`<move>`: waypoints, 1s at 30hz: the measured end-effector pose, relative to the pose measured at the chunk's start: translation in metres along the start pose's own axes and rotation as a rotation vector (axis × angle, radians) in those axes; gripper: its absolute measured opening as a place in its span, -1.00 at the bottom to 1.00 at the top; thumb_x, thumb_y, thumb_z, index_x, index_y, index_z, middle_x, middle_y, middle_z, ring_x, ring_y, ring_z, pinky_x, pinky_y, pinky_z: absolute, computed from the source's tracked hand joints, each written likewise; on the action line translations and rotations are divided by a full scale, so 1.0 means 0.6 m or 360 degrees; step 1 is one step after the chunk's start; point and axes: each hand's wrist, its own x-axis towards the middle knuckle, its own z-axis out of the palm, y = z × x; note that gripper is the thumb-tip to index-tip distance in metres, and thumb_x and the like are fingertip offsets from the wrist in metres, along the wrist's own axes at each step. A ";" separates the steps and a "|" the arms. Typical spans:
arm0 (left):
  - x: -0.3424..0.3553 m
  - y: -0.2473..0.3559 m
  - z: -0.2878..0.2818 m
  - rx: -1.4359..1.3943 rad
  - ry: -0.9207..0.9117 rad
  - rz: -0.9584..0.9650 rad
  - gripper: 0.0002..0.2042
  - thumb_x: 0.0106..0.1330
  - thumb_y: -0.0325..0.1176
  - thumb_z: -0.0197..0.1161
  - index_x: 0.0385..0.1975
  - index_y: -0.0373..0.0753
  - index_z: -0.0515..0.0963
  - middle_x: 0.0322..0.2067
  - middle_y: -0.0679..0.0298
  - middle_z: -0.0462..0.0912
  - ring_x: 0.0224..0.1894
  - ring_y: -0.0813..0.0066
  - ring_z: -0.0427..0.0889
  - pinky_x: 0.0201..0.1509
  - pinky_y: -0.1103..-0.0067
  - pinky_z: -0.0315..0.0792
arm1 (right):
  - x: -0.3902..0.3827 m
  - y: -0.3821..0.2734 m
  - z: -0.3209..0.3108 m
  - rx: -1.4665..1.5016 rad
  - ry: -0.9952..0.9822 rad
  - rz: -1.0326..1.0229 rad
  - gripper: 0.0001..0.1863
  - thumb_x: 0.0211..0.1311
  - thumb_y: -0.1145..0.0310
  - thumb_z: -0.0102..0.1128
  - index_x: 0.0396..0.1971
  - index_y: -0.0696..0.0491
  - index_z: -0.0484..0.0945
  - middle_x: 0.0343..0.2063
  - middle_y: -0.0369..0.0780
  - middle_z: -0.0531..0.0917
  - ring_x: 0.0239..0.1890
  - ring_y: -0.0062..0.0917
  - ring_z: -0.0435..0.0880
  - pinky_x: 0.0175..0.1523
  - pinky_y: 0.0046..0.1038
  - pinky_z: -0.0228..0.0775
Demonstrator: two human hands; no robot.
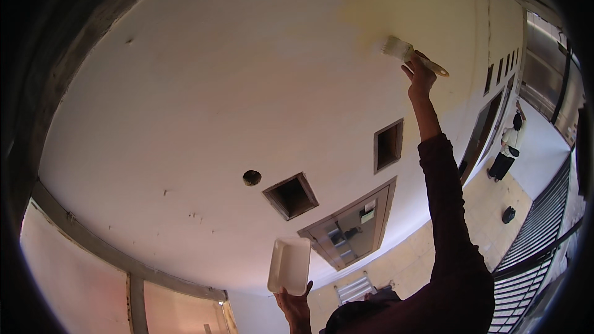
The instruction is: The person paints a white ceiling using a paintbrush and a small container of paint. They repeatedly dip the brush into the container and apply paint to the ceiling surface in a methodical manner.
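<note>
High on the wall at the upper right, my right hand point(421, 79) grips a wide paintbrush point(398, 48) by its pale wooden handle, arm stretched up. The bristles lie against or just off the wall point(204, 105); which one, I cannot tell. A pale yellow painted patch point(427, 9) spreads around and above the brush, while the wall to its left is whitish. Lower down, my left hand point(293, 303) holds a white rectangular tray point(289, 266) from below, fingers at its near end. Whether there is paint inside the tray is not clear.
Two square openings point(291, 196) and a round hole point(252, 177) break the wall. A framed window point(352, 226) sits below them. Metal railing point(538, 229) runs along the right. On the tiled floor, another person point(508, 147) stands far off by the wall, near a dark bag point(508, 214).
</note>
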 end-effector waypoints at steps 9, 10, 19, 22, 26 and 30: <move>-0.006 -0.011 -0.012 -0.0250 0.0026 -0.0013 -0.45 0.49 -0.12 0.14 0.41 -0.05 0.17 0.32 0.09 0.35 0.25 0.02 0.52 0.07 -0.02 0.66 | -0.006 -0.028 0.017 -0.0657 -0.0020 -0.0623 -0.70 0.36 0.38 0.33 0.01 0.18 0.65 -0.11 -0.18 0.73 -0.16 -0.51 0.75 -0.16 -0.47 0.75; 0.004 -0.017 -0.013 -0.0245 -0.0007 -0.0018 -0.45 0.49 -0.12 0.14 0.41 -0.05 0.17 0.32 0.09 0.35 0.25 0.02 0.52 0.07 -0.02 0.66 | -0.019 -0.025 0.018 -0.0697 -0.0065 -0.0713 -0.72 0.33 0.40 0.35 -0.01 0.17 0.66 -0.13 -0.18 0.74 -0.17 -0.52 0.75 -0.14 -0.48 0.72; 0.003 -0.018 -0.010 -0.0205 0.0001 0.0022 -0.46 0.51 -0.11 0.12 0.41 -0.06 0.17 0.32 0.09 0.36 0.24 0.02 0.53 0.09 -0.03 0.64 | -0.230 -0.001 0.126 -0.0540 -0.0688 -0.0662 -0.76 0.30 0.50 0.37 -0.05 0.14 0.66 -0.14 -0.21 0.74 -0.19 -0.59 0.74 -0.09 -0.52 0.65; 0.003 -0.023 -0.017 -0.0240 -0.0016 0.0011 -0.46 0.51 -0.11 0.12 0.41 -0.06 0.17 0.32 0.10 0.36 0.24 0.02 0.53 0.08 -0.03 0.65 | -0.194 -0.029 0.102 -0.0499 -0.0688 -0.0467 -0.73 0.32 0.44 0.37 -0.01 0.15 0.67 -0.18 -0.22 0.75 -0.27 -0.64 0.70 -0.15 -0.56 0.63; 0.010 -0.030 -0.024 -0.0237 -0.0030 -0.0014 -0.46 0.51 -0.11 0.12 0.41 -0.06 0.17 0.31 0.10 0.37 0.23 0.02 0.53 0.06 -0.03 0.66 | -0.041 -0.014 0.015 -0.0507 -0.0459 -0.0436 -0.68 0.32 0.41 0.37 0.02 0.19 0.65 -0.11 -0.16 0.73 -0.18 -0.58 0.72 -0.16 -0.52 0.73; -0.004 -0.023 -0.017 -0.0218 0.0021 0.0034 -0.45 0.51 -0.11 0.13 0.41 -0.06 0.17 0.32 0.09 0.37 0.25 0.02 0.52 0.06 -0.03 0.66 | 0.037 -0.021 -0.026 -0.0647 -0.0158 -0.0547 -0.67 0.32 0.36 0.35 0.03 0.16 0.67 -0.16 -0.16 0.74 -0.18 -0.55 0.75 -0.14 -0.47 0.75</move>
